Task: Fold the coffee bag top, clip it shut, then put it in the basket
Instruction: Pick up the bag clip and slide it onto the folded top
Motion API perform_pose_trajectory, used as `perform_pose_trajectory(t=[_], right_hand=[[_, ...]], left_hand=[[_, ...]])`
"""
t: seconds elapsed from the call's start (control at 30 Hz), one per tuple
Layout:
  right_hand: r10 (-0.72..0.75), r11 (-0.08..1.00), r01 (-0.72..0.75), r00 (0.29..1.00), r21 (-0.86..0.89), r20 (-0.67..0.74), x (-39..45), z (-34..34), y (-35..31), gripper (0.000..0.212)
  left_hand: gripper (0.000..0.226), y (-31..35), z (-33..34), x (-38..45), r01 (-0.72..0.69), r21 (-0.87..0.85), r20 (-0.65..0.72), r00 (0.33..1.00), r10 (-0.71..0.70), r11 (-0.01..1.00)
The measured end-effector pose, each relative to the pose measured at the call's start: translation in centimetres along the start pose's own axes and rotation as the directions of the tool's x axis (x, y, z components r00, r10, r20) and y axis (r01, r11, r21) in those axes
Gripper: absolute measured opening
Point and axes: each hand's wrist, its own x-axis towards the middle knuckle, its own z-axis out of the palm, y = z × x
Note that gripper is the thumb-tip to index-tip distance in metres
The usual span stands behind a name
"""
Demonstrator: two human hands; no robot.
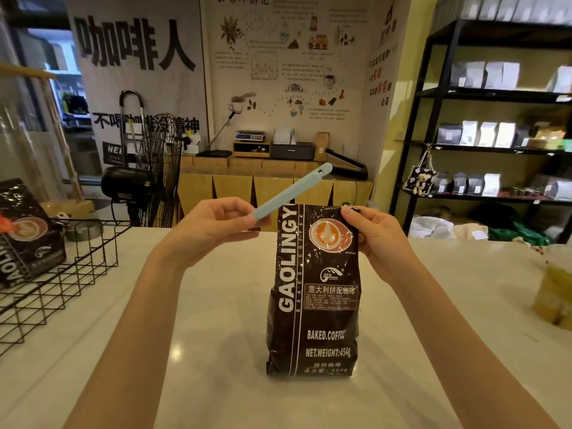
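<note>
A dark brown coffee bag (312,292) stands upright on the white counter (216,320), its top folded down. My right hand (374,239) pinches the bag's upper right corner at the fold. My left hand (213,224) holds a long pale blue sealing clip (291,193) by its near end; the clip slants up to the right, just left of and above the bag's top. A black wire basket (71,270) sits at the left of the counter.
Another coffee bag (24,233) lies in the wire basket. A yellowish container (554,295) stands at the counter's right edge. Behind are a floor fan (154,168), a wooden cabinet and black shelves with bags.
</note>
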Motion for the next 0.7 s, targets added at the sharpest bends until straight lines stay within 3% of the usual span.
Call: perform_pose_trajectory(t=[0.17,0.27,0.4,0.53,0.7], right_hand=[[-0.01,1.0,0.01,1.0,-0.003,0.009,-0.2,0.1,-0.2,0.011],[-0.018,1.0,0.018,1.0,0.0,0.012,-0.2,0.1,-0.4,0.011],[-0.027,1.0,0.027,0.999,0.007,0.022,-0.3,0.2,-0.5,0.012],[-0.032,0.999,0.031,0.999,0.007,0.027,-0.4,0.3,-0.6,0.012],[-0.035,0.999,0.035,0.999,0.009,0.017,-0.3,0.2,-0.5,0.013]], left_hand=[[0.01,1.0,1.3,0.2,-0.045,0.307,-0.024,0.998,0.055,0.951],[0.012,1.3,1.4,0.5,-0.067,0.343,-0.074,0.993,0.098,0.937],[0.014,1.4,1.6,0.2,-0.088,0.405,-0.033,0.993,0.11,0.91],[0.018,1.3,2.2,0.3,-0.135,0.358,-0.036,0.987,0.158,0.924],[0.023,0.7,3.1,0.8,-0.14,0.145,-0.086,0.984,0.153,0.98]])
